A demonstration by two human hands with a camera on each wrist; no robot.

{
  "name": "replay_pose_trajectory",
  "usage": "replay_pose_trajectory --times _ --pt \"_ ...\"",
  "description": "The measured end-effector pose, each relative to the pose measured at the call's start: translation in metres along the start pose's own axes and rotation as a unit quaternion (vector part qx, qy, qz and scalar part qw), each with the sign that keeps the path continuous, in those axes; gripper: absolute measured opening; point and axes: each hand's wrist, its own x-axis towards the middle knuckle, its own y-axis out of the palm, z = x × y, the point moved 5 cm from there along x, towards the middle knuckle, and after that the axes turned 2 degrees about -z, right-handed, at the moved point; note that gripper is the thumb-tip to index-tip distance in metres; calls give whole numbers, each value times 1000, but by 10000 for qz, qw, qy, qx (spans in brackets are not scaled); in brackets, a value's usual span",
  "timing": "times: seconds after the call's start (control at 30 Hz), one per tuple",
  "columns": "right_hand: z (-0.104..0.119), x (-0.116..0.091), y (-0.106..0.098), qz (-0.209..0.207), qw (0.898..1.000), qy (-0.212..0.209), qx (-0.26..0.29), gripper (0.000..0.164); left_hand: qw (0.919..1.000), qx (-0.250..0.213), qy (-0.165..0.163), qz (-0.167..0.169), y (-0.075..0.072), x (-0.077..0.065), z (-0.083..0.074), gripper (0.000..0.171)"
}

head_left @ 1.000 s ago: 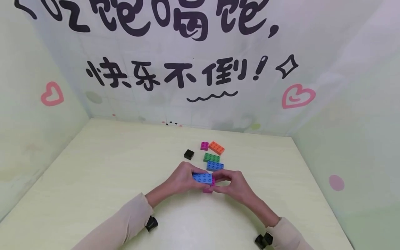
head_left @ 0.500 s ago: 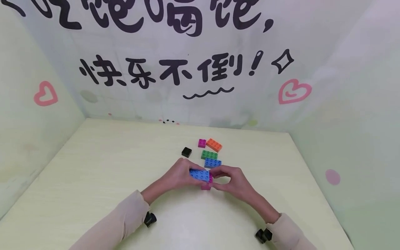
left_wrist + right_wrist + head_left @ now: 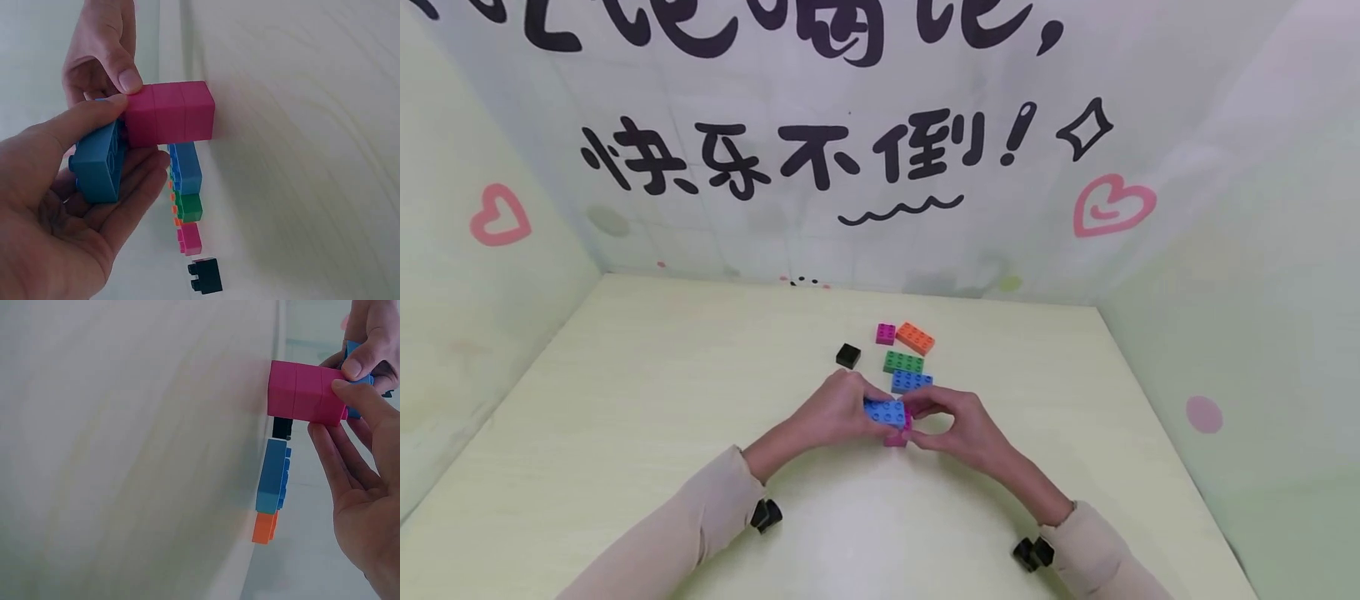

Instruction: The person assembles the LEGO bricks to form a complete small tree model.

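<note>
Blue brick [image 3: 100, 164] at the top of the pink stack [image 3: 170, 112], between your two hands.
The brick's long axis runs left to right, reaching rightward from your left hand [image 3: 841, 408], whose thumb and fingers pinch it. The stack stands upright below its right end; your right hand [image 3: 964, 427], nearer the stack, grips its upper part from the right. Farther off lie a second blue brick [image 3: 912, 382], green brick [image 3: 903, 362], orange brick [image 3: 915, 337] and, leftward, a black brick [image 3: 848, 356]. Your thumbs partly cover the joint; whether it is seated cannot be told.
</note>
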Motion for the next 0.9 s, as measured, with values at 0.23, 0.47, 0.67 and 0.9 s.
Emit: replay_pose_trajectory --times 0.23,0.47,0.67,0.9 --pt "2 3 -1 98 9999 84 -59 48 9998 56 -172 18 -4 -1 -5 48" --pt "23 6 -2 64 9995 303 68 44 9994 237 -157 181 -5 1 -7 44" --pt "43 9 -3 -147 9998 11 113 37 9995 247 47 164 -6 -1 -6 41" --pt "41 9 2 -24 9999 -3 -135 45 9993 -8 224 -310 -5 -10 1 42"
